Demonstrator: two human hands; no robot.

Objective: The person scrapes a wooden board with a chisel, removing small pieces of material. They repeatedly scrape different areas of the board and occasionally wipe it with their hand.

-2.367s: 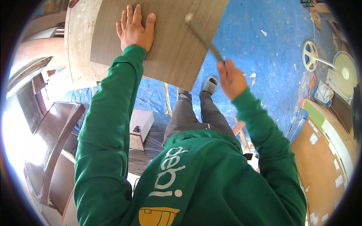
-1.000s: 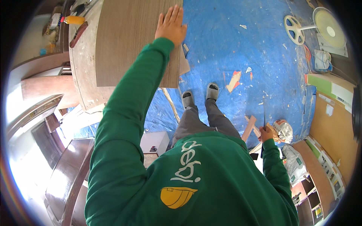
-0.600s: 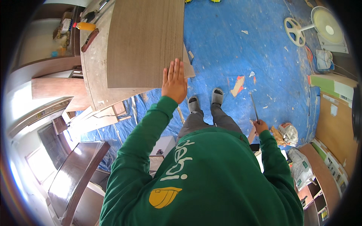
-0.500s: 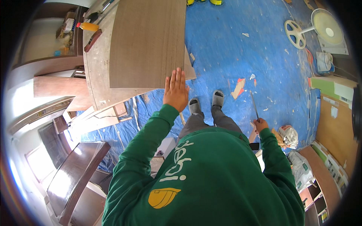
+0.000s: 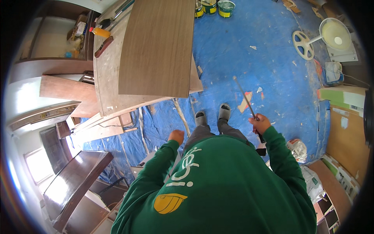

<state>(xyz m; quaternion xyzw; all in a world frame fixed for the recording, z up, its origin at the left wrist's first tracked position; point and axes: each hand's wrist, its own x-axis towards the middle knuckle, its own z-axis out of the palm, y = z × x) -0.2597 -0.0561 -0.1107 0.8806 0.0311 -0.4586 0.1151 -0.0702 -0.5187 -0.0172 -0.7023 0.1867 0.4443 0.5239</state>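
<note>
My right hand (image 5: 260, 123) is closed around the dark handle of a long, thin, straight metal tool (image 5: 243, 94). The tool points up and to the left over the blue sheet, its tip free of anything. I cannot make out its exact kind. My left hand (image 5: 176, 135) hangs beside my left thigh, below the near edge of a brown wood-grain panel (image 5: 156, 50) and apart from it. Its fingers point down and are hidden behind the back of the hand. The panel lies flat on a pale wooden worktable (image 5: 107, 80), overhanging it slightly at the near right.
A hand plane (image 5: 104, 46) and an orange bottle (image 5: 100, 32) sit at the worktable's left. Blue sheeting (image 5: 233, 46) covers the floor, with scraps on it. Several paint buckets (image 5: 226, 8) stand beyond. A white fan (image 5: 335, 34) is at far right, a plastic-wrapped dark cabinet (image 5: 76, 183) at lower left.
My left hand has left the panel's near right corner and dropped back beside my body. My right hand has risen forward and left, swinging the tool's tip to the left.
</note>
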